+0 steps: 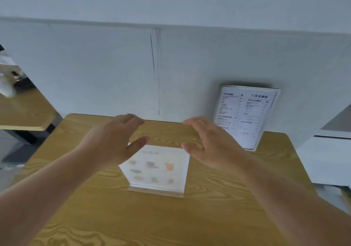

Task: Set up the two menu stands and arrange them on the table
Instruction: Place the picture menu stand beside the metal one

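A small clear menu stand with pictures of drinks and pastries stands on the wooden table near its middle. My left hand and my right hand hover just above and beyond its top corners, fingers spread, holding nothing. A taller menu stand with printed text stands upright at the back right of the table, against the wall. The picture is blurred.
A pale grey wall runs right behind the table. A second wooden table with a dark object and something white on it stands at the left. A white cabinet is at the right.
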